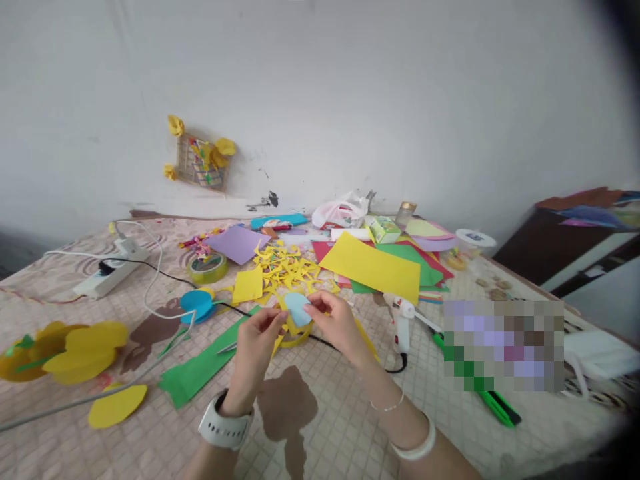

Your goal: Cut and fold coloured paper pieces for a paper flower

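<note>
Between my two hands is a small rounded piece of light blue paper point(299, 309), with yellow paper point(283, 308) showing behind it. My left hand point(256, 337) pinches the left side of these pieces with thumb and forefinger. From the right, my right hand point(336, 325) grips the blue paper's edge between thumb and fingers. Under the hands lies a yellow ring-shaped item, partly hidden. A long strip of green paper point(207, 363) runs beside my left hand, and a pointed metal tip point(227, 348) shows next to my wrist.
Yellow scraps point(287, 267) and a large yellow sheet point(375, 267) lie beyond my hands. At right are a glue gun point(401, 327) and a green cutter point(500, 408). Blue discs point(197, 306), a tape roll point(207, 268) and a power strip point(113, 273) with trailing cords sit left.
</note>
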The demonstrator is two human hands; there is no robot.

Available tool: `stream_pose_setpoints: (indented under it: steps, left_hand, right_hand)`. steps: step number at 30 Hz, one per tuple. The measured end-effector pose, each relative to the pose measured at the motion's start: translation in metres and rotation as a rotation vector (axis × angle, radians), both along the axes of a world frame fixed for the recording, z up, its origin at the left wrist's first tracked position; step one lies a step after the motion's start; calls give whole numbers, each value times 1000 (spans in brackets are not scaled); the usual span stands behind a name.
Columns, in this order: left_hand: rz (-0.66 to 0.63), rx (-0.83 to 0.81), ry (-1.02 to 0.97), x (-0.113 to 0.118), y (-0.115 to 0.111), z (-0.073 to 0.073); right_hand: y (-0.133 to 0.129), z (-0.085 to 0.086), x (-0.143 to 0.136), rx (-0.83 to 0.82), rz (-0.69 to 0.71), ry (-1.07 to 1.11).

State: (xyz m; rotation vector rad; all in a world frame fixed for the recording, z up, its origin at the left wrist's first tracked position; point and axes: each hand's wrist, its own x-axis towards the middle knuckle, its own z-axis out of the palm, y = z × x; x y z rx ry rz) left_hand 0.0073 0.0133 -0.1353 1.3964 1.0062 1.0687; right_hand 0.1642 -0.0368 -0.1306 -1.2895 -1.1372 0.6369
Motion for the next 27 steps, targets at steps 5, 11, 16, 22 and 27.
stream_pose_setpoints:
  steps: [5, 11, 16, 22, 27]
  left_hand:
    - [-29, -64, -71, 3, -6, 7]
    - [-22, -111, -151, 3, -8, 10]
    - [-48, -157, -185, 5, -14, 9]
    - [-91, -180, -200, 10, -20, 8]
    - [-97, -185, -200, 11, -22, 9]
  right_hand:
    - [-1, -1, -6, -59, 57, -12]
    - [-4, -1, 0, -73, -5, 29]
    - [-11, -3, 1, -127, 88, 138]
    - [-12, -6, -1, -156, 136, 247]
    - [-12, -7, 1, -175, 131, 275]
